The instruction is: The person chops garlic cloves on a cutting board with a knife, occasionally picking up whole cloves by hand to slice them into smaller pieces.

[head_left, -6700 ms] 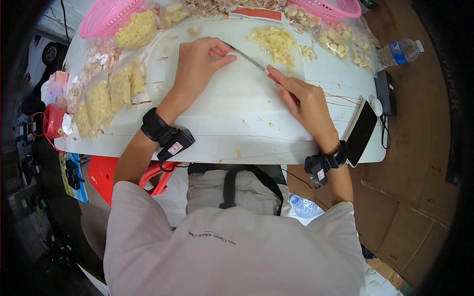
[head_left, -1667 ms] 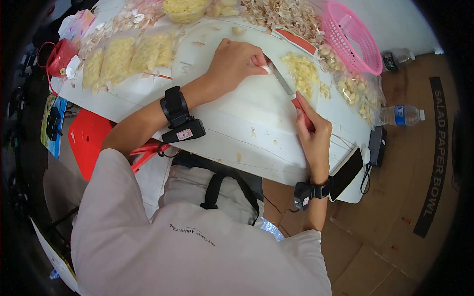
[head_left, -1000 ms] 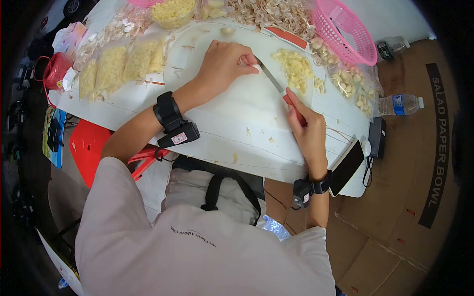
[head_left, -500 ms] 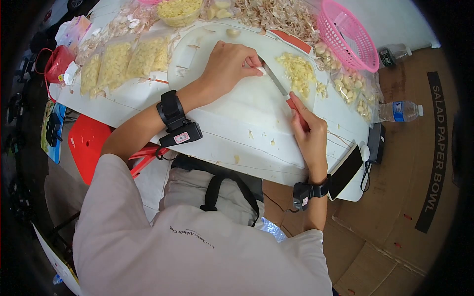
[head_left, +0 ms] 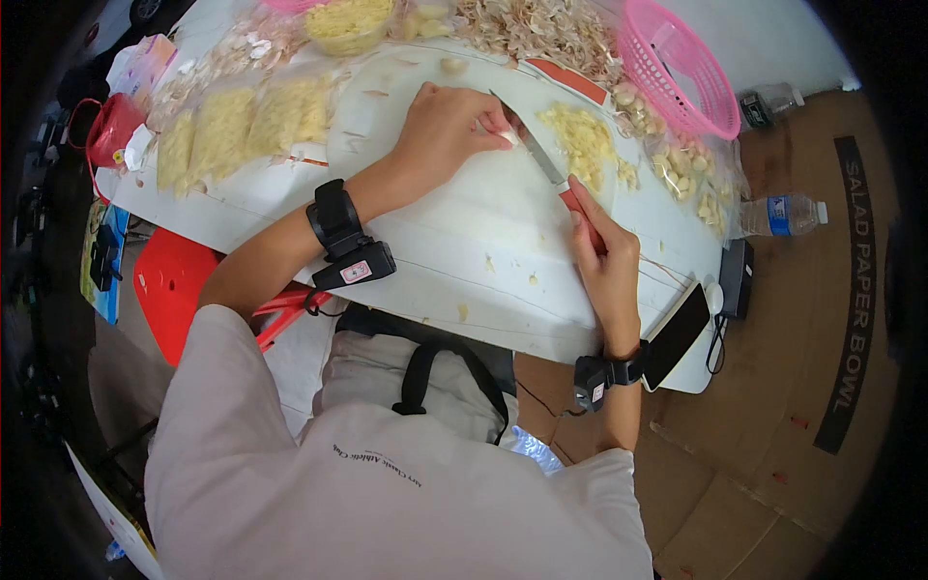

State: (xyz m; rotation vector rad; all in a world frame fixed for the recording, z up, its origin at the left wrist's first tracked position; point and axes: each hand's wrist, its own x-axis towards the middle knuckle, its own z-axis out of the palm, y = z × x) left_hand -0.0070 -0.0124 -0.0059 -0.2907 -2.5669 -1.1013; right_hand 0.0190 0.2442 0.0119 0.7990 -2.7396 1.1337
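Note:
My left hand pinches a small pale garlic clove over the white cutting board. In my right hand is a knife with a red handle, its blade slanting up and left beside the clove. To the right of the blade lies a pile of chopped garlic on the board. One more clove rests near the board's far edge.
Bags of chopped garlic lie at the left, garlic skins at the back. A pink basket, bagged peeled cloves, a bottle and a phone are on the right.
The knife blade has lifted slightly, and its tip now shows above my left fingers. Both hands have otherwise hardly moved.

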